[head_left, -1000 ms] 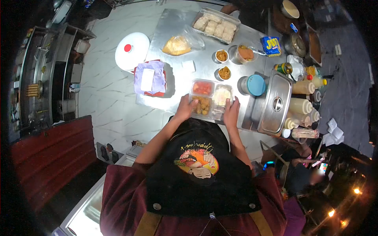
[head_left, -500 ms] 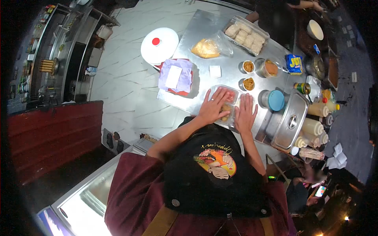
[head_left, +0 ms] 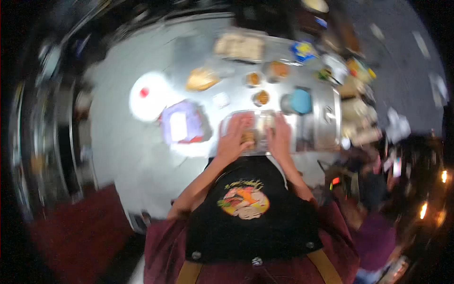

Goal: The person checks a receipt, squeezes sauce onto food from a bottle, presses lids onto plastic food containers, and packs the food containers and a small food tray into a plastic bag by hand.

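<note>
A clear plastic food container [head_left: 260, 144] lies near the front edge of the steel table. Pink-red pieces show in one compartment and brownish food in another; blur hides the details. My left hand [head_left: 231, 137] lies flat over its left side, fingers stretched out. Across the right side rests my right hand [head_left: 280, 135], its fingers also extended. Both palms press or rest on the top; I cannot tell how firmly. Just beyond the container stand two small cups of orange-brown food, the nearer cup [head_left: 261, 98] and the farther cup [head_left: 254, 79].
A blue-lidded tub [head_left: 301, 101] and a lidded steel pan [head_left: 327, 116] stand to the right, with several bottles [head_left: 352, 111] beyond. To the left are a purple cloth [head_left: 193, 118] and a round white lid [head_left: 150, 97]. A tray of pale blocks [head_left: 240, 46] sits at the back.
The whole view has turned and shifted, and is now blurred. Both hands remain on the container, fingers still extended.
</note>
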A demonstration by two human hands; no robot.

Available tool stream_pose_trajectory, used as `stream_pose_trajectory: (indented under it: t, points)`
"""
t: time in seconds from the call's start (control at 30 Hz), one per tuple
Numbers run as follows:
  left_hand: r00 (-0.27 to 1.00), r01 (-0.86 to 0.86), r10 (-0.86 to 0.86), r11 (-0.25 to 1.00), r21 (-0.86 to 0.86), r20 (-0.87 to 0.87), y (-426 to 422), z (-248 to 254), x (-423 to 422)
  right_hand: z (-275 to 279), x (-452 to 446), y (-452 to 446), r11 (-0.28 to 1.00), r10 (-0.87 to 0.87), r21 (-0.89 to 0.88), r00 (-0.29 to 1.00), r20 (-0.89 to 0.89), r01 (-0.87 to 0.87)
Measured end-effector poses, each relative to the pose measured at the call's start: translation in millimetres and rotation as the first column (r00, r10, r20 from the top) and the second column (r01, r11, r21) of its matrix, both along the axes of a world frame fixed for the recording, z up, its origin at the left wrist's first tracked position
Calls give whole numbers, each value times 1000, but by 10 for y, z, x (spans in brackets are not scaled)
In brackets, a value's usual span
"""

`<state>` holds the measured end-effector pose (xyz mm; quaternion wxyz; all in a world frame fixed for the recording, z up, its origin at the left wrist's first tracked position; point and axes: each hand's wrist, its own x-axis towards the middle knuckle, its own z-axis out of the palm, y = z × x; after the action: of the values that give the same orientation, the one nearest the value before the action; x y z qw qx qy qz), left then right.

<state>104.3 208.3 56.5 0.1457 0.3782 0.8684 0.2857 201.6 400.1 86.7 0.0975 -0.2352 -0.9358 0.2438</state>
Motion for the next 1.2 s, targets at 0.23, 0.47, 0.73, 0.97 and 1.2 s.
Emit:
stream_pose_trajectory:
  t: [0.23,0.47,0.73,0.97,1.2]
  points:
    - [982,188,-184,971,150,-41,176,141,96,71,637,-404,951,-309,-24,935,-176,309]
    - [897,92,-224,937,-336,-380,4,-184,137,333,1970,-608,802,-597,-108,784,-171,587]
    - [863,415,-328,894,168,-384,523,530,1019,569,3911,-239,406,-866,-209,302,-398,889]
    - [732,656,-660,611,443,-173,1619,907,2956,877,5288,-36,167,-811,-280,-30,-584,945]
    - [148,842,-986,169,512,81,2380,1223,4663,789,6232,173,-254,-765,-98,-262,-589,962]
